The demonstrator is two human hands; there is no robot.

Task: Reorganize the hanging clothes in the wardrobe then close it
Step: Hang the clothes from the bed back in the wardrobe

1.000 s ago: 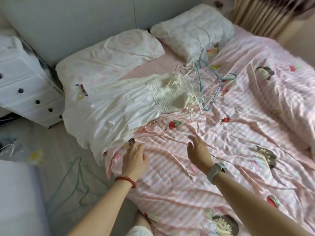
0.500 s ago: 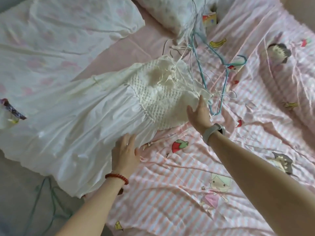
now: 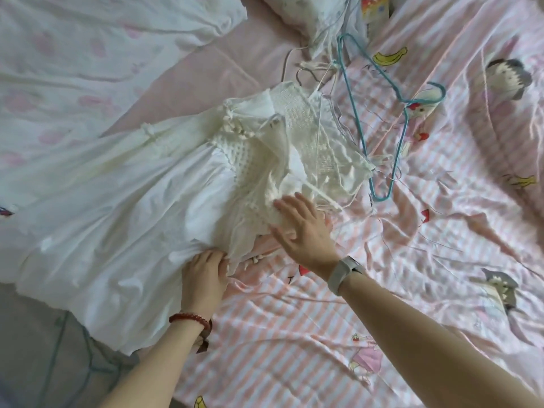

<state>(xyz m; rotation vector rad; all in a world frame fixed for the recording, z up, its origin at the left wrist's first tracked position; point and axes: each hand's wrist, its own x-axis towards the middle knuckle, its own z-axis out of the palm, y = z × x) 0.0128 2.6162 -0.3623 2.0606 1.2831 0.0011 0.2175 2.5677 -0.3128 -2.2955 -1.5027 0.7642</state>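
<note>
A white dress lies across the pink striped bed, skirt to the left, its knitted bodice bunched and folded over on itself. My left hand, with a red bead bracelet on the wrist, grips the near edge of the skirt, fingers curled into the cloth. My right hand, a watch on its wrist, presses with spread fingers on the bodice's near edge. A teal wire hanger lies just right of the bodice among several thin white hangers. No wardrobe is in view.
Two pale pillows lie at the head of the bed. The striped cartoon sheet is wrinkled to the right. Another teal hanger lies on the floor at the lower left, beside the bed's edge.
The view has moved closer to the dress. My right hand came back from the bodice's far corner, and the bodice is now folded over. My left hand has gone from flat to gripping the skirt.
</note>
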